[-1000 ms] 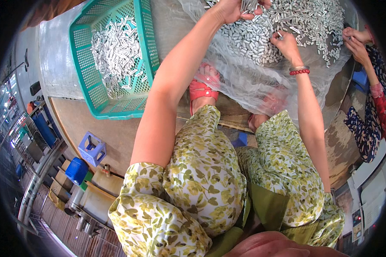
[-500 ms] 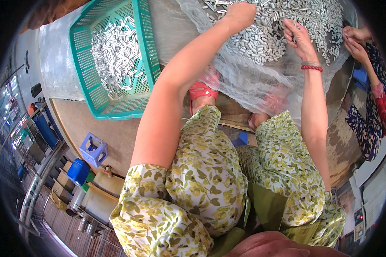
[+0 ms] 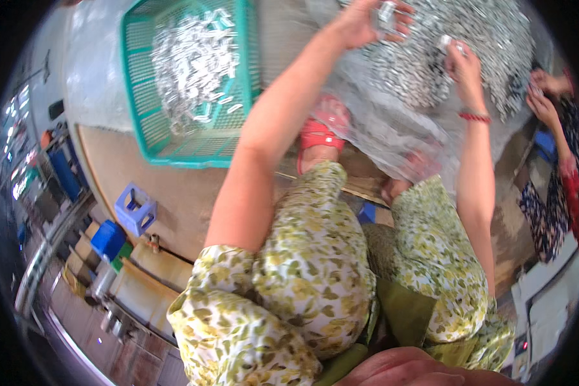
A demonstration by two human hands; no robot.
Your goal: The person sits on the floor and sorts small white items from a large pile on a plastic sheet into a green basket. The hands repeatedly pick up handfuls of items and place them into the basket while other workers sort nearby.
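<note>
The person's left hand (image 3: 361, 27) holds a bunch of small, shiny, silver metal-looking pieces (image 3: 386, 16), its fingers partly spread. The right hand (image 3: 464, 67) seems to pinch one pale, shiny piece (image 3: 445, 42) between thumb and finger, but blur makes this hard to tell. Both hands are over a big silver pile (image 3: 413, 80) on a thin, see-through plastic sheet (image 3: 367, 119), far and right. More silver pieces lie in a green plastic basket with holes (image 3: 149, 138), far and left.

To pick well, it would help to cup the left hand so nothing slips out. The right hand should take one piece by its ends, gently, and not push the pile about.

There is one basket, one sheet and one pile. The pieces are too many to count. Another person's two hands (image 3: 547, 93) are at the pile's right edge; what they hold is unclear.
</note>
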